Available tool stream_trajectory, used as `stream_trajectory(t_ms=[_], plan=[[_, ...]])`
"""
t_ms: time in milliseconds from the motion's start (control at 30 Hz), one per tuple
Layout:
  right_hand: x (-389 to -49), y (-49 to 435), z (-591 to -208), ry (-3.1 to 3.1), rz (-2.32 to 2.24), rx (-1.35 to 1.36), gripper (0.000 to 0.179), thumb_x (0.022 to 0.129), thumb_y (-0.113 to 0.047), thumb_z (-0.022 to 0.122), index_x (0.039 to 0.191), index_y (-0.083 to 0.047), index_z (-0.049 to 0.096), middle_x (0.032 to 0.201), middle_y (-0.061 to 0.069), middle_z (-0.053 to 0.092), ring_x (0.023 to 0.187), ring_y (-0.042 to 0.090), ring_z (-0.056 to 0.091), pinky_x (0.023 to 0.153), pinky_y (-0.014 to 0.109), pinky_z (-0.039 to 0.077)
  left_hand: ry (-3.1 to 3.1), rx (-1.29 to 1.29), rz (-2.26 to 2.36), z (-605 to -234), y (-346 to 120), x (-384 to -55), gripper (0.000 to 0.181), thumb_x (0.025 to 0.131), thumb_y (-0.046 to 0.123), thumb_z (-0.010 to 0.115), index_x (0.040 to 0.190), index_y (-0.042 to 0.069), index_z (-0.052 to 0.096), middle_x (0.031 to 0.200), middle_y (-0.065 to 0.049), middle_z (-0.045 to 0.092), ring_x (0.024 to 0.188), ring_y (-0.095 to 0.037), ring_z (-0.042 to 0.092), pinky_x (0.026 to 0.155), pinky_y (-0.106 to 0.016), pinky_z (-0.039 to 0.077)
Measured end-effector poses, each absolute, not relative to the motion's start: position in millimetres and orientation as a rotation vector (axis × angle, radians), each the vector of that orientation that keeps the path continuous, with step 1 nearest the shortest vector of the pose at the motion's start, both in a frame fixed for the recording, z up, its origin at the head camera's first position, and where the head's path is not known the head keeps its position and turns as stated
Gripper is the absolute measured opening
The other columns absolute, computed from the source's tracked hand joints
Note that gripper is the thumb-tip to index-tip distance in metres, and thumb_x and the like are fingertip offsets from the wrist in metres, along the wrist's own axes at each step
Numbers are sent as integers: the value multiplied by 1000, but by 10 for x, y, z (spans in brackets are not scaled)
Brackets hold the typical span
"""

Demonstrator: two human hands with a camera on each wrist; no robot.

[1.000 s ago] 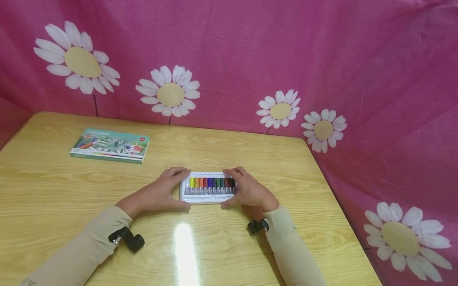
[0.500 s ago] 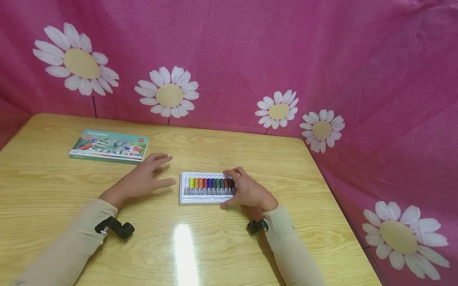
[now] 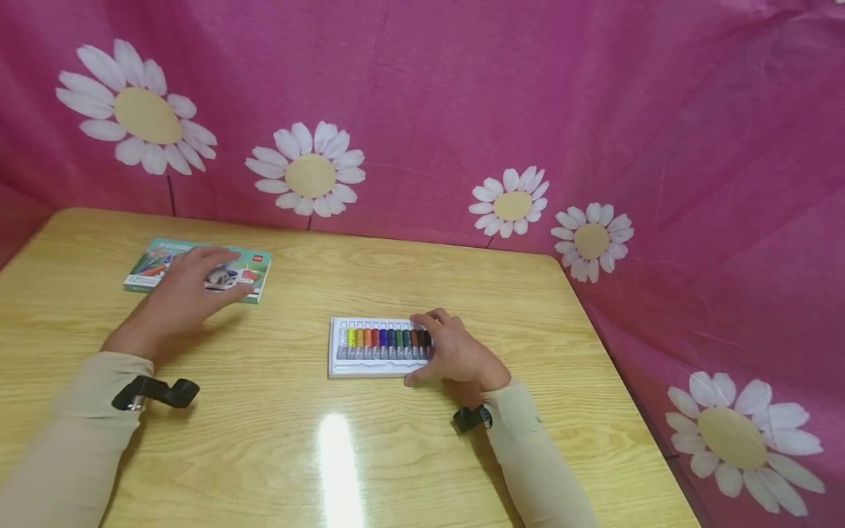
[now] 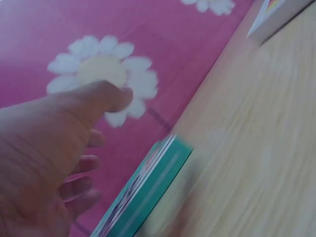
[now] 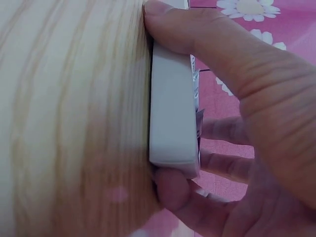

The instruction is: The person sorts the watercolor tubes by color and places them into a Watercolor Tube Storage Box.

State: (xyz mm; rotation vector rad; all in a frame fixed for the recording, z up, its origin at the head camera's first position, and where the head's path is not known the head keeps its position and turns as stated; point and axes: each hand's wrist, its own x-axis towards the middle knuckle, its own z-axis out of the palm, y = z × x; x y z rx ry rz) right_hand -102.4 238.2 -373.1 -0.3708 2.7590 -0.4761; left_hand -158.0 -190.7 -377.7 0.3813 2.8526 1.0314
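A white plastic tray (image 3: 376,369) with a row of several coloured paint tubes (image 3: 383,343) lies on the table. My right hand (image 3: 460,356) grips its right end, thumb at the near edge and fingers at the far edge. Seen from the right wrist, the tray's white side (image 5: 173,108) stands between thumb and fingertips. My left hand (image 3: 180,295) hovers over the green illustrated paint box (image 3: 254,265), partly hiding it. Its fingers are spread, and the left wrist view shows the thumb apart from the box's green side (image 4: 153,190).
The wooden table (image 3: 264,440) ends at a pink curtain (image 3: 409,95) printed with white daisies, behind and on the right. A black strap-on camera mount (image 3: 158,392) sits at the left wrist, with another mount (image 3: 472,418) at the right.
My left hand has let go of the tray's left end and moved left, over the green box. The right hand keeps its grip, and the tray stays in place on the table.
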Motion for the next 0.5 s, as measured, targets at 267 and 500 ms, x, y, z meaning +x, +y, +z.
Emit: stream_trajectory(t_ms=[267, 500], plan=[[-1016, 2353, -3727, 2759, -464, -356, 108, 67, -49, 96, 157, -24, 42, 159, 3, 41, 132, 27, 41, 107, 47, 53, 3041, 259, 904, -3874, -2317, -1612, 85, 95, 50, 67, 155, -3, 38, 155, -39, 25, 141, -59, 15, 102, -76, 20], [-1009, 2345, -3722, 2759, -475, -362, 108, 67, -48, 96, 158, -21, 42, 162, 2, 39, 136, 25, 42, 113, 47, 51, 2999, 137, 904, -3954, -2463, -1613, 103, 91, 61, 68, 161, 0, 25, 158, -40, 16, 147, -59, 8, 103, -81, 19]])
